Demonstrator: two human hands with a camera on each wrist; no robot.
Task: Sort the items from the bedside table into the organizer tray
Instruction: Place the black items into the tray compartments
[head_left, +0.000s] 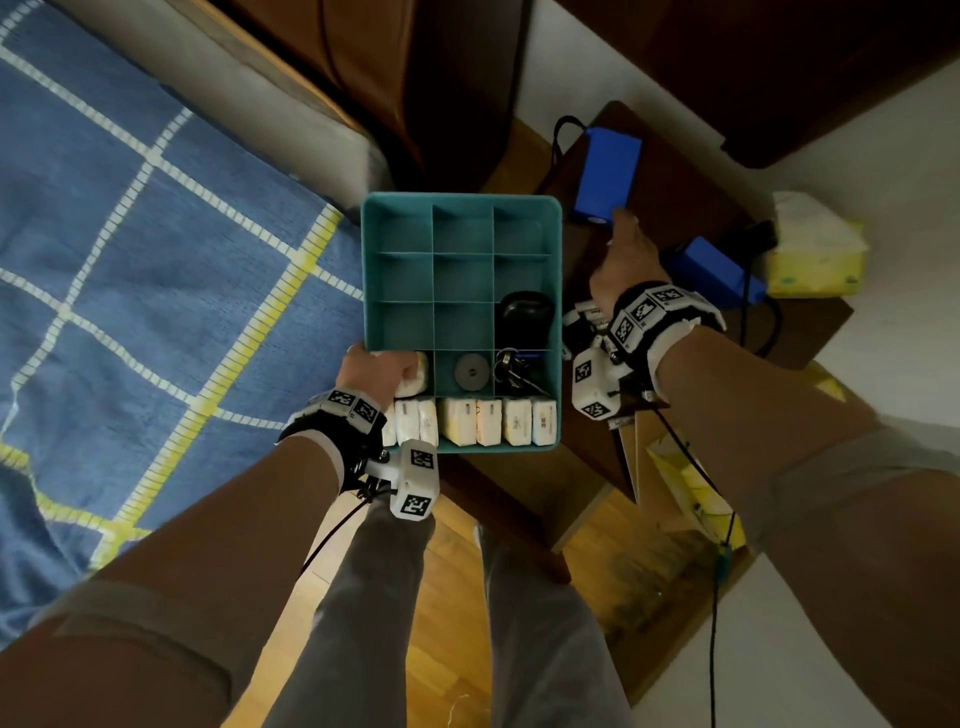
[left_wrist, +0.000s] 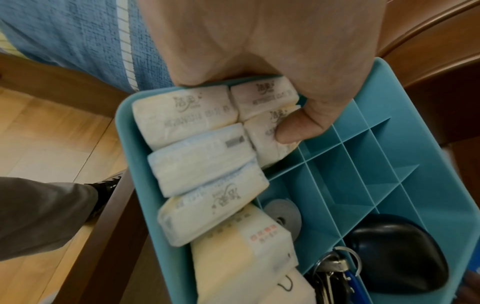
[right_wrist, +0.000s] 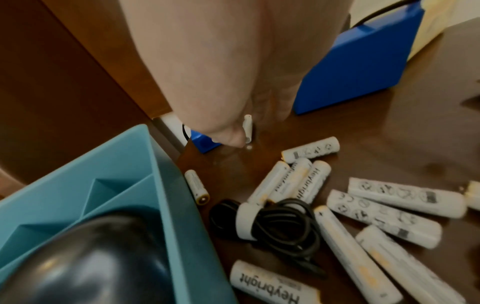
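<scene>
The teal organizer tray lies on the dark bedside table. Its near row holds several white tissue packs; other cells hold a grey disc, keys and a black rounded case. My left hand grips the tray's near-left wall, thumb pressing a tissue pack inside. Right of the tray, my right hand reaches down and pinches a small white cylinder standing on the table. Several white batteries and a coiled black cable lie nearby.
Two blue boxes with black cords sit behind my right hand, and a tissue box stands at the table's far right. The bed with a blue checked cover borders the tray on the left. Wooden floor lies below.
</scene>
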